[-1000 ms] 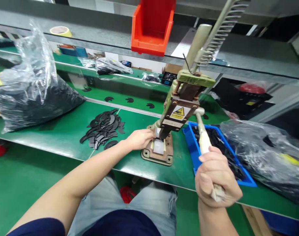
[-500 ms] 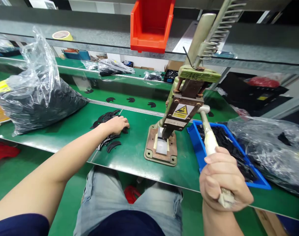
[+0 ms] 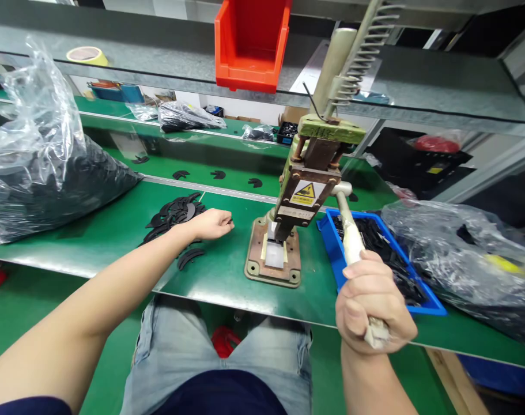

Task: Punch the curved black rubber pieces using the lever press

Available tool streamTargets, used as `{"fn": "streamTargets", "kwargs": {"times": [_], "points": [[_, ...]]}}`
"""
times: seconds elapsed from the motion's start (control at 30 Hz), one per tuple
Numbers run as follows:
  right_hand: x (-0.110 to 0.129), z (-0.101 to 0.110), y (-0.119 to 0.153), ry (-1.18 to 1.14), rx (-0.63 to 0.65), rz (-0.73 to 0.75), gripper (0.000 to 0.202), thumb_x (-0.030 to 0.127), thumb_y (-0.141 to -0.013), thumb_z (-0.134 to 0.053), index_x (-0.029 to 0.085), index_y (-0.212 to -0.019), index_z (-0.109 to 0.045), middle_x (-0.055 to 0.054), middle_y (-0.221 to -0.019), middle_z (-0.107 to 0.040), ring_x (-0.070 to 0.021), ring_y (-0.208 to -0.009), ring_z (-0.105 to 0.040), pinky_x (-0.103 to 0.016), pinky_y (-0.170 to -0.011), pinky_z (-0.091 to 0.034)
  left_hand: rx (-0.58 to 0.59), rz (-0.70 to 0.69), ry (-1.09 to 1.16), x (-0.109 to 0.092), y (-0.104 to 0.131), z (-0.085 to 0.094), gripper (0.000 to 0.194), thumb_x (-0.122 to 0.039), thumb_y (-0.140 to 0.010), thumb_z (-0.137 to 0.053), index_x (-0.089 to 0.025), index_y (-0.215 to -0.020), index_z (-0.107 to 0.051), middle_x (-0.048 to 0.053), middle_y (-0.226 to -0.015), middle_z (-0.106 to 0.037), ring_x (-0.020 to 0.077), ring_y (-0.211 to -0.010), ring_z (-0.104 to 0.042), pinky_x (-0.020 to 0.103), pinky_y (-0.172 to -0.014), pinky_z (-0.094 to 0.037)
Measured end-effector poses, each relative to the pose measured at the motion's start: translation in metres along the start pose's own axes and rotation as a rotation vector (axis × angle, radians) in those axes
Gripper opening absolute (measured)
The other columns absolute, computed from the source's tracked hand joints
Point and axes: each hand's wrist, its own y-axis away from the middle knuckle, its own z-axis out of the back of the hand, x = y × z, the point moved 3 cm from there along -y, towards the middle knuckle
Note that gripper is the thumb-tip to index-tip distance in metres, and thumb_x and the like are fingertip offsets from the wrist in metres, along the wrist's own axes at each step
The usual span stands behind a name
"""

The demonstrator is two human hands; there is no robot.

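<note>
Shifted right off blk curved pcs (image 3: 169, 212), my L hand (image 3: 212, 223) is nearer hand press (image 3: 308, 193), pinching small dark pc (image 3: 231, 220); R hand (image 3: 372, 302) stays fisted round lever (image 3: 348, 225), by blue bin (image 3: 333, 253).

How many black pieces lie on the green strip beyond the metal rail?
5. Left of the press: one near the left bag, a second, a third and a fourth. Right of it: a fifth, beside the lever. The press may hide more.

The person wears a dark navy top (image 3: 219, 395), its short sleeve (image 3: 33, 405) ending on the upper arm. Below it are faded light-blue jeans (image 3: 171, 351), paler over the thighs, with visible side seams. Both hands are bare.
</note>
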Motion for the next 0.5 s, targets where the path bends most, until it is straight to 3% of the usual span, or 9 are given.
{"fn": "streamTargets", "kwargs": {"times": [0.13,0.27,0.37,0.5], "points": [[0.000,-0.001,0.000,0.000,-0.005,-0.004,0.018,0.027,-0.081,-0.067,0.026,-0.065,-0.056,0.004,-0.062,-0.060,-0.0205,-0.071,-0.066,-0.060,-0.098,-0.054,0.066,0.084,0.504,-0.017,0.001,-0.027,0.037,-0.053,-0.085,-0.074,-0.019,-0.078,-0.060,0.000,-0.068,-0.066,0.0153,-0.061,-0.061,0.026,-0.059,-0.044],[0.001,0.000,0.001,-0.001,-0.001,-0.008,0.018,0.027,-0.082,-0.066,0.027,-0.066,-0.057,0.004,-0.062,-0.060,-0.0205,-0.071,-0.065,-0.060,-0.097,-0.054,0.003,0.100,0.843,-0.034,-0.010,-0.054,0.045,-0.046,-0.074,-0.089,-0.017,-0.095,-0.060,0.000,-0.075,-0.070,0.0126,-0.064,-0.064,0.025,-0.062,-0.050],[0.001,0.000,0.002,-0.013,0.003,-0.014,0.018,0.027,-0.083,-0.066,0.026,-0.067,-0.058,0.003,-0.062,-0.060,-0.0204,-0.073,-0.065,-0.060,-0.098,-0.053,-0.007,0.160,0.982,-0.048,-0.020,-0.068,0.053,-0.041,-0.068,-0.095,-0.017,-0.096,-0.057,-0.001,-0.073,-0.070,0.0110,-0.059,-0.065,0.024,-0.059,-0.051],[0.001,0.000,0.003,-0.019,0.004,0.005,0.020,0.027,-0.085,-0.066,0.025,-0.067,-0.057,0.003,-0.064,-0.060,-0.0194,-0.075,-0.065,-0.059,-0.099,-0.053,0.081,0.262,0.986,-0.065,-0.029,-0.080,0.043,-0.042,-0.076,-0.091,-0.015,-0.085,-0.058,-0.002,-0.066,-0.068,0.0083,-0.050,-0.063,0.019,-0.051,-0.048]]}}
